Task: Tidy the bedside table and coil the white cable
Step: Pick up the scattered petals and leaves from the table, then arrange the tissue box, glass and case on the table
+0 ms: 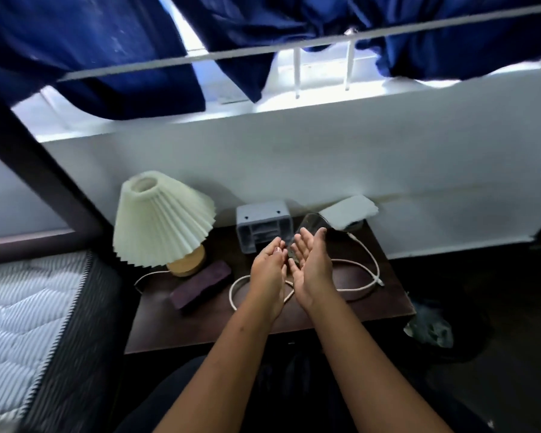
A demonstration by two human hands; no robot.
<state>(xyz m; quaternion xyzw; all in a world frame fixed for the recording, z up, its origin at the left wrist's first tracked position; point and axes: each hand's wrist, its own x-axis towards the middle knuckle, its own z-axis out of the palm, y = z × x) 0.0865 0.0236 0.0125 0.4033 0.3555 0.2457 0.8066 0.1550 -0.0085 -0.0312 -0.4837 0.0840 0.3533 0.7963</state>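
Hovering palms-in, fingers loose | left hand (267, 267) | right hand (313, 260) | above white cable (350, 260)

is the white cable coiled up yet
No, the white cable lies sprawled in loose, open loops across the table, with one end free near the right edge.

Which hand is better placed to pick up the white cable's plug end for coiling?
Right, probably: the plug end of the white cable lies nearer the right hand; the left hand hovers over the opposite loop. Both hands are open.
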